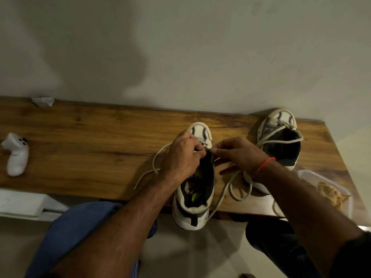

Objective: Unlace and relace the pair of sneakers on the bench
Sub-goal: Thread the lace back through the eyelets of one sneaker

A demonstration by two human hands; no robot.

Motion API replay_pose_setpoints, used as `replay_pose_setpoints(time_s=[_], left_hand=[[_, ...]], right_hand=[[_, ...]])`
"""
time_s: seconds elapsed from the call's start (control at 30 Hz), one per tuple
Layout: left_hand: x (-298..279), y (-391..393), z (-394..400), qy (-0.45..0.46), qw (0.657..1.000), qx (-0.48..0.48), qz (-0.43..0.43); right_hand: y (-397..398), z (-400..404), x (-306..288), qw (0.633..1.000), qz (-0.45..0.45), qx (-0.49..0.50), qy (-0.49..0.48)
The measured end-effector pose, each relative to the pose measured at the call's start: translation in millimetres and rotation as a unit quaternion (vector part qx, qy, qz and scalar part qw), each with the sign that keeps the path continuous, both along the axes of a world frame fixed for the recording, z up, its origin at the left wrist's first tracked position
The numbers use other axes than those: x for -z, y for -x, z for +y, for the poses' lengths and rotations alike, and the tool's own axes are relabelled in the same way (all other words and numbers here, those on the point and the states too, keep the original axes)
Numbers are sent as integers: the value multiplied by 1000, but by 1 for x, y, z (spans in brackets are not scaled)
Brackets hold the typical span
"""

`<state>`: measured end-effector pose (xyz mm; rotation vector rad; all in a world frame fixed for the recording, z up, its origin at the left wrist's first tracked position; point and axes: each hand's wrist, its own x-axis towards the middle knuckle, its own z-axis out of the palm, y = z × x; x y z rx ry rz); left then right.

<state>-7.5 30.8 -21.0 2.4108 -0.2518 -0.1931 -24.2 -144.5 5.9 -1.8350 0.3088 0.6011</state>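
While its heel overhangs the bench, near shoe: left hand and right hand pinch its lace at the eyelets, apparently threading.

Looks like somebody's home, probably an entryway or a bedroom corner: a wood-grain bench is sitting right up against a plain painted wall, with worn white sneakers lying on it near its right end. Everyday clutter is piling up too, with a white game controller lying by the left edge, a crumpled tissue sitting at the back edge, and a plastic food container hanging around the right front corner.
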Motion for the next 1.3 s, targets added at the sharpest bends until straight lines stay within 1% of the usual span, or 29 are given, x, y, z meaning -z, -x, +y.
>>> replay_pose_setpoints(time_s=[0.13,0.27,0.33,0.43,0.5,0.53,0.57,0.6,0.63,0.67,0.7,0.77,0.8,0.83,0.87,0.9,0.93,0.97,1.0,1.03,1.07,1.1,1.13,1.17,1.23,1.27,1.3], left_hand=[[0,-1,2,13,1000,-2,20],[-6,-6,6,13,997,-4,75],[-9,-11,11,20,994,-22,104],[-13,-17,18,9,989,-74,127],[-14,-18,19,-19,987,-85,138],[-14,-17,18,-28,985,-86,144],[-13,-16,18,-32,984,-88,151],[-12,-15,18,-34,983,-91,155],[-10,-15,18,-34,983,-94,157],[-9,-15,17,-33,982,-96,159],[-8,-15,17,-32,981,-99,162],[-9,-16,17,-31,979,-103,173],[-10,-16,18,-36,978,-104,178],[-11,-16,18,-47,977,-103,181],[-12,-16,18,-61,976,-100,185],[-12,-16,18,-71,974,-98,191],[-13,-16,18,-74,972,-99,200],[-13,-15,18,-72,970,-100,209],[-13,-15,19,-67,969,-100,216],[-13,-15,19,-62,968,-98,221],[-13,-14,19,-57,968,-93,226],[-14,-14,18,-52,968,-88,230],[-14,-15,18,-48,967,-85,234],[-15,-15,18,-44,967,-82,235],[-16,-15,18,-42,968,-80,235],[-16,-16,18,-44,967,-80,236],[-16,-16,18,-47,967,-82,238]], right_hand=[[-1,4,3,1000,25,7,-9],[-4,7,3,998,45,34,-12],[-6,6,0,998,35,44,8],[-11,-4,-4,992,-40,79,86],[-13,-17,-6,973,-120,152,124],[-14,-26,-6,950,-181,194,167],[-15,-33,-5,914,-250,220,229],[-15,-37,-4,878,-310,221,291],[-13,-35,-3,850,-355,196,337],[-12,-31,-1,837,-377,141,370],[-10,-24,3,840,-372,61,392],[-8,-9,9,846,-297,-113,429],[-7,-2,10,837,-269,-185,439],[-7,0,11,828,-256,-224,446],[-7,0,8,824,-256,-225,453],[-7,-4,6,826,-262,-190,461],[-8,-11,4,827,-269,-126,477],[-9,-20,1,819,-279,-50,499],[-9,-31,-3,802,-286,17,524],[-8,-39,-4,784,-290,60,545],[-7,-44,-3,773,-289,72,560],[-6,-44,0,770,-294,51,564],[-6,-38,2,773,-309,2,554],[-5,-27,4,779,-322,-66,534],[-4,0,8,788,-314,-199,492],[-4,8,11,779,-310,-238,491],[-5,9,11,766,-311,-249,505]])
